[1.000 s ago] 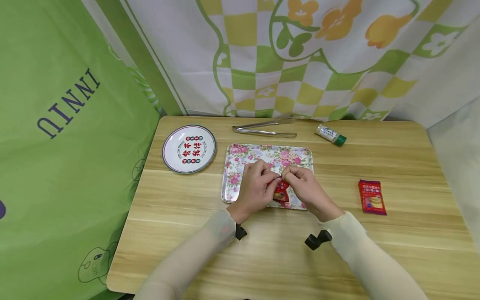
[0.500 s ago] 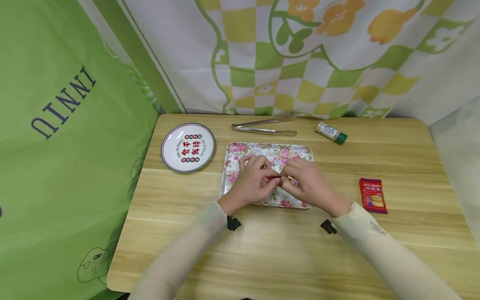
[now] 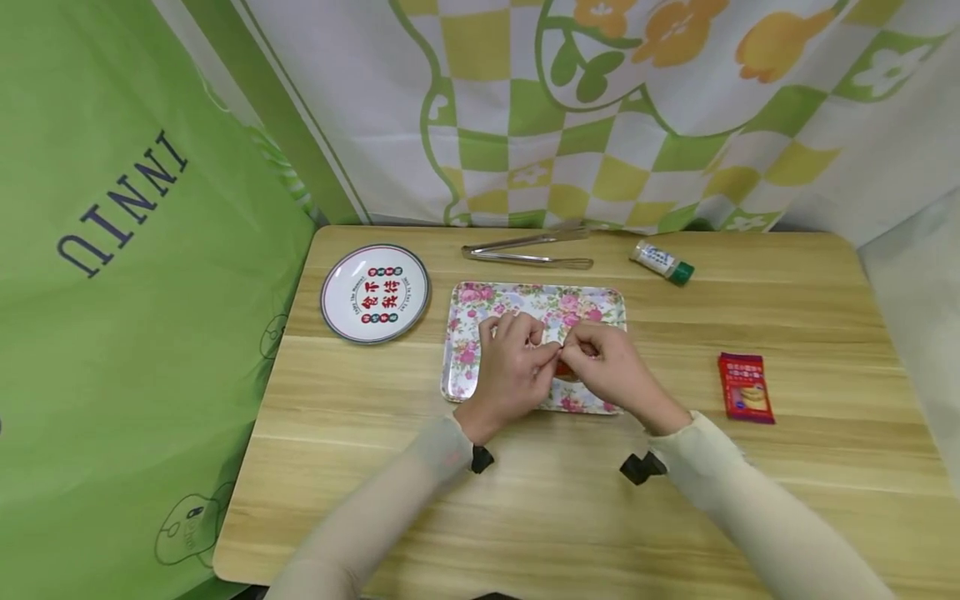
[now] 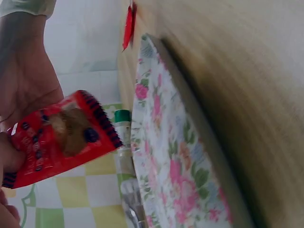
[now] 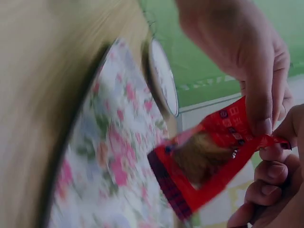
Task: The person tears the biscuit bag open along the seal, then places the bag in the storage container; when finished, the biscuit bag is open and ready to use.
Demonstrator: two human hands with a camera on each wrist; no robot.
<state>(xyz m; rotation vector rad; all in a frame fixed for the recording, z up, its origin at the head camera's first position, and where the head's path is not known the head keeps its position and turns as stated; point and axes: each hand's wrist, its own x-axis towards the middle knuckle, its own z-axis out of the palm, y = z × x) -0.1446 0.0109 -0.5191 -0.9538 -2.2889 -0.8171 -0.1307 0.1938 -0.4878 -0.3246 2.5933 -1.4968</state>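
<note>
Above the floral tray, both hands pinch one red snack packet by its top edge, fingertips almost touching. My left hand grips one side of that edge. Right beside it, my right hand pinches the edge between thumb and curled fingers. The packet's lower end, with a dark crimped seal, hangs free over the tray in both wrist views. Most of the packet is hidden by the hands in the head view. A printed food picture or a window shows on its front; I cannot tell which.
A second red packet lies on the table at the right. Metal tongs lie behind the tray, with a green-capped bottle on its side to their right. A white plate stands at the left.
Both hands keep hold of the packet's edge. The right wrist turned and moved outward, then came back partway. Less of the packet shows in the head view than one second ago.
</note>
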